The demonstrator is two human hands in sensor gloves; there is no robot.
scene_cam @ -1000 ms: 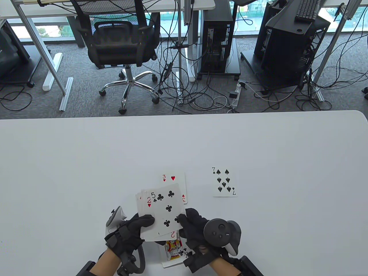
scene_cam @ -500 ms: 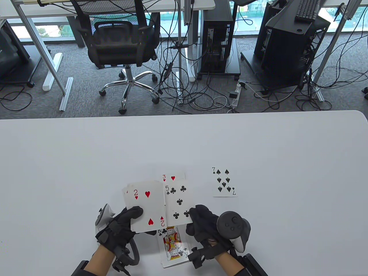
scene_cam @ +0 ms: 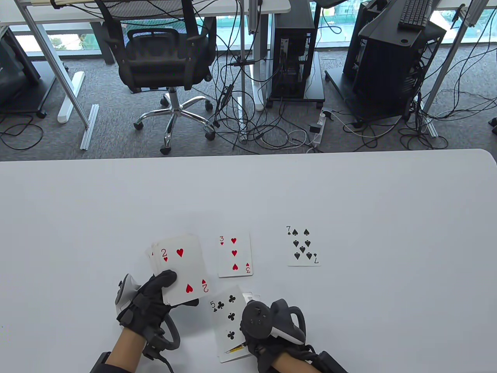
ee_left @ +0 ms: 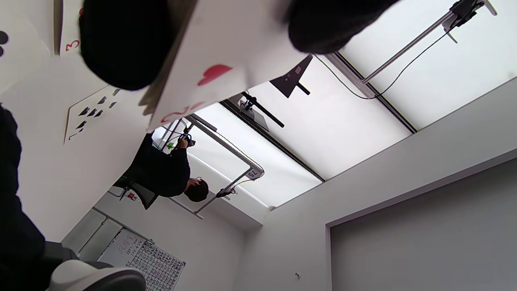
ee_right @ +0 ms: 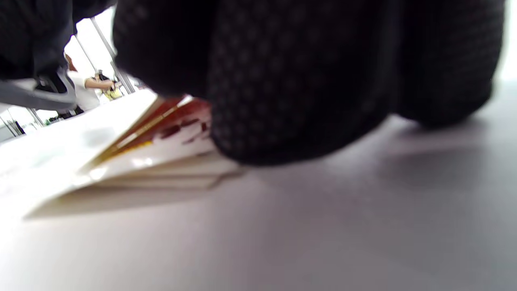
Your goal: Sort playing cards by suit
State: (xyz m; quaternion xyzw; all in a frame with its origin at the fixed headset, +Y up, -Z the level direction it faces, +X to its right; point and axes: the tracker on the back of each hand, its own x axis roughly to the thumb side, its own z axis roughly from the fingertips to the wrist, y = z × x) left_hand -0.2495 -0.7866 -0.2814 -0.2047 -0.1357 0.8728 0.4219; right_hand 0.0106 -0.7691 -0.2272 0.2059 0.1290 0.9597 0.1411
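1. We see the right hand (scene_cam: 271, 330) only from behind its tracker (scene_cam: 268, 320), so its fingers are hidden.
2. The five of clubs (scene_cam: 227, 316) covers a face card (scene_cam: 237, 348); only a yellow sliver shows.
3. The held stack (scene_cam: 176, 268) hides every card under the two of hearts.
4. The right wrist view is blurred throughout.

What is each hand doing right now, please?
Left hand: grips the fanned stack of cards, 2 of hearts on top.
Right hand: on the 5 of clubs at the table; its finger posture cannot be told.
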